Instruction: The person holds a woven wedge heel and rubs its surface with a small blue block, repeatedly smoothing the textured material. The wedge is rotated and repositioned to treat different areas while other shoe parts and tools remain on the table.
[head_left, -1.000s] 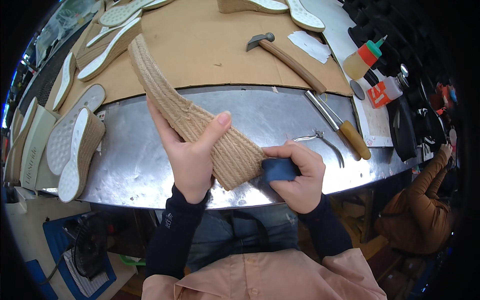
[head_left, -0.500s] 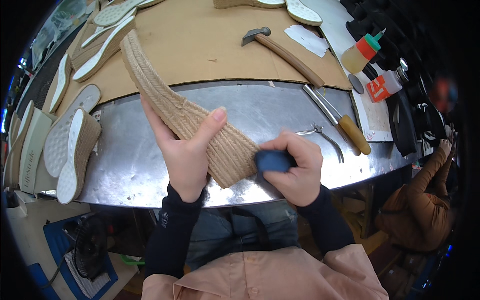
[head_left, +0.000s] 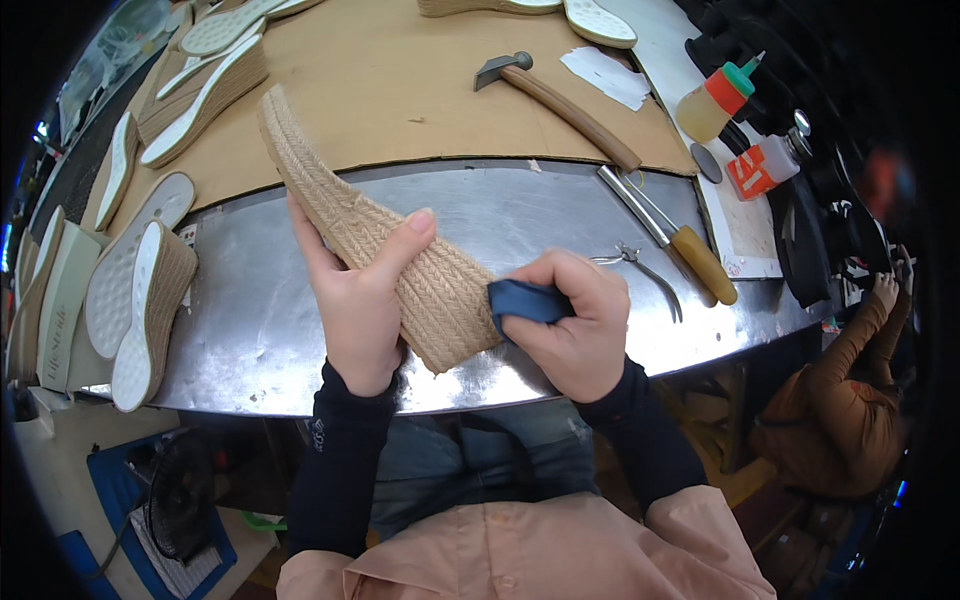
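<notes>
My left hand [head_left: 358, 310] is wrapped round a woven-rope wedge shoe sole [head_left: 410, 270], thumb lying across its braided side. The sole is held tilted above the metal bench, its thin toe end pointing up and left and its thick heel toward me. Pinched in my right hand [head_left: 580, 325] is a dark blue pad or folded cloth [head_left: 530, 301]; I cannot tell which. It presses against the heel's right edge. Part of it is hidden inside my fingers.
Several white-topped wedge soles [head_left: 150, 310] stand at the left. Cardboard [head_left: 400, 120] covers the bench's far part and bears a hammer [head_left: 570, 110]. At right are pliers [head_left: 650, 280], a wooden-handled tool [head_left: 700, 265], a glue bottle [head_left: 715, 102] and another bottle [head_left: 765, 165]. A co-worker's sleeve [head_left: 850, 340] shows at far right.
The sole has shifted slightly left, its toe end dipping lower. My right hand and the blue piece have moved a little left and up along the heel edge.
</notes>
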